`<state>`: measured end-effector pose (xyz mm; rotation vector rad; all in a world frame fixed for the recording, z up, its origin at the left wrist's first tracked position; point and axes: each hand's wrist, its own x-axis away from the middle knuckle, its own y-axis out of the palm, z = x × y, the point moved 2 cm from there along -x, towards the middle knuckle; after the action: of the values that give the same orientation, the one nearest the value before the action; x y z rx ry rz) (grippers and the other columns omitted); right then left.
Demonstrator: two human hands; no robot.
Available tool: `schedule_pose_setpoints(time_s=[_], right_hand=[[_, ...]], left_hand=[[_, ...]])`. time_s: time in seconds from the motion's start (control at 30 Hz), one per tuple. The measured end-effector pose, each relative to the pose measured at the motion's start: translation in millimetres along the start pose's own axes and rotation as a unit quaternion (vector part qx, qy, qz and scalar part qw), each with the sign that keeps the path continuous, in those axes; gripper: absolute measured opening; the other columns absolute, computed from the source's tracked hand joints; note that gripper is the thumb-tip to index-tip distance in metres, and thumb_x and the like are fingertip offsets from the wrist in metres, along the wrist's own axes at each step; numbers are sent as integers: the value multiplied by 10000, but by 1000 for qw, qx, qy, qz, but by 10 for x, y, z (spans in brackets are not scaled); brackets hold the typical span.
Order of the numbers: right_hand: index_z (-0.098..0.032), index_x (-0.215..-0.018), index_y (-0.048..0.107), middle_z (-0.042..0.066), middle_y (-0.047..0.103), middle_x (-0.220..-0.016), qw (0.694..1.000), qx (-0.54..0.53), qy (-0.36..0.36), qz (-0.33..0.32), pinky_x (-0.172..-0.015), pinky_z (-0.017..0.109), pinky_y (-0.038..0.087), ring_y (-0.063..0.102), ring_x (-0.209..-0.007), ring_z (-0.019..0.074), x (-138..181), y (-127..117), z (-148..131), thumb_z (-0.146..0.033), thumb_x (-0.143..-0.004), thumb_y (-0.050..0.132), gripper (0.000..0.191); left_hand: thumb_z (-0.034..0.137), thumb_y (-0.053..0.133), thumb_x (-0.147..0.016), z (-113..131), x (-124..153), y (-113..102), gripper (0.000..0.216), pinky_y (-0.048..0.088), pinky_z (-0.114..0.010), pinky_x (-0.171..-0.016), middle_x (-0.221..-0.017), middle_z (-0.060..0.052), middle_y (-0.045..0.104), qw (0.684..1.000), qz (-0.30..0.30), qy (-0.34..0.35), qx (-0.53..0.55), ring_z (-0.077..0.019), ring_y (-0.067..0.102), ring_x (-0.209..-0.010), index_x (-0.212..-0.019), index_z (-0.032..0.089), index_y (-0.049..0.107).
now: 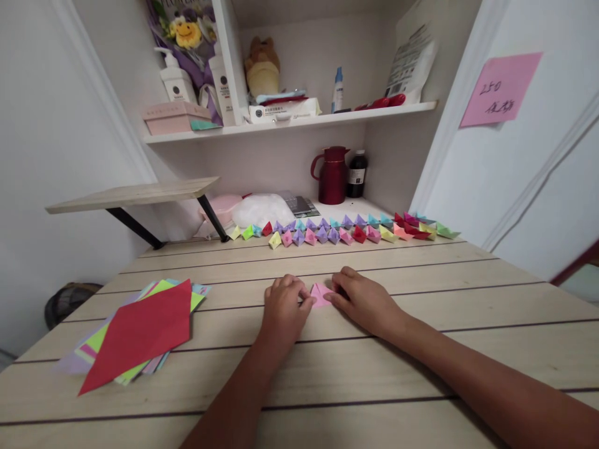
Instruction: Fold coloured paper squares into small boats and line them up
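Left hand (283,305) and right hand (362,299) pinching one pink folded paper (321,295), one sheet stack (140,330), two boat rows (346,232)

Your left hand (282,307) and right hand (364,301), one pink folded paper (321,294), one stack of coloured sheets (140,330), two rows of paper boats (346,232), one red jug (332,176), one dark bottle (357,174).

Matt pale wood-grain table (421,374) bears matt coloured paper sheets (140,330) and a glossy red jug (331,176).
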<state>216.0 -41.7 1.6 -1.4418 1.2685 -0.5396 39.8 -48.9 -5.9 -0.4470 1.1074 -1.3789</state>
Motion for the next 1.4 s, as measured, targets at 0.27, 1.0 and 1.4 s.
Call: schedule_pose_setpoints(time_s=[0.27, 1.0, 1.4], right_hand=[[-255, -1067, 574, 20, 613, -981, 998, -63, 17, 9, -597, 239, 372, 606, -768, 153, -36, 24, 74, -240, -827, 598, 241], [-239, -876, 674, 38, 619, -912, 994, -98, 39, -12, -684, 284, 410, 587, -735, 172, -42, -25, 178, -365, -806, 612, 157], [-239, -1029, 667, 42, 611, -933, 990, -135, 37, -37, -727, 305, 422, 584, -823, 194, -65, 20, 137, -320, -743, 682, 298]], left_hand=[[171, 653, -754, 41, 8, -42, 253, 369, -376, -891, -1134, -42, 569, 1000, -3, 19, -16, -221, 512, -1099, -990, 248, 608], [203, 549, -824, 23, -12, -13, 332, 343, -438, -943, -1228, -13, 604, 997, -66, 41, -30, -246, 496, -1166, -1079, 375, 672], [357, 713, -725, -14, -23, 54, 227, 311, -403, -983, -1244, -33, 575, 999, -23, -25, 12, -247, 469, -1198, -895, 251, 606]])
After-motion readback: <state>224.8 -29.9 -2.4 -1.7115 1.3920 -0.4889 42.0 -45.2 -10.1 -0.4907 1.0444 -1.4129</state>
